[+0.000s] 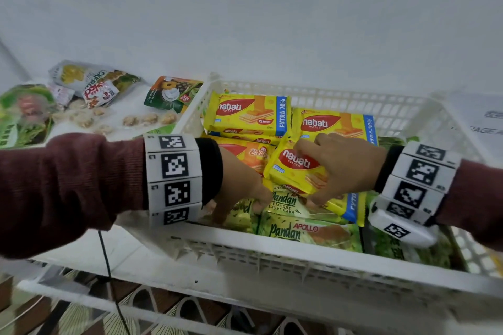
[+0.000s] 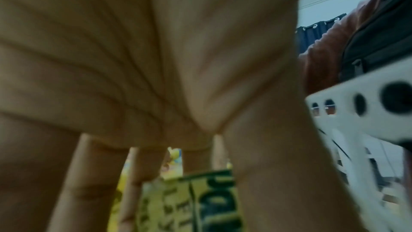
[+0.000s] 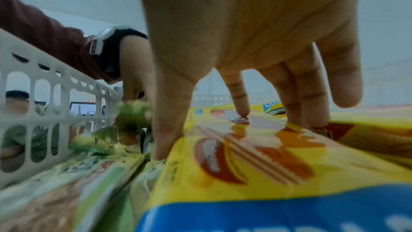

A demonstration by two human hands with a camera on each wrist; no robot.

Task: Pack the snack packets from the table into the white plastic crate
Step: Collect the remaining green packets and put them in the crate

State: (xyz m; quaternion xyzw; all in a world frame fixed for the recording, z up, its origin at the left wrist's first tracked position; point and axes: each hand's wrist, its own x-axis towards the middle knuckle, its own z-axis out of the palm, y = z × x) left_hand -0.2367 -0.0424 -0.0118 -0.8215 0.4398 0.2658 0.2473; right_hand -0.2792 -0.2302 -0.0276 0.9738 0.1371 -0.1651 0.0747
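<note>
Wafer packet (image 1: pixel 295 168) — tilted inside crate (image 1: pixel 272 242) — sits pinched widthwise in grip of right hand (image 1: pixel 345 166).

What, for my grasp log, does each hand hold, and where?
Right hand: Nabati wafer packet, thumb at its long edge, fingertips on top. Left hand: green Pandan packet, pinched at one end.
</note>
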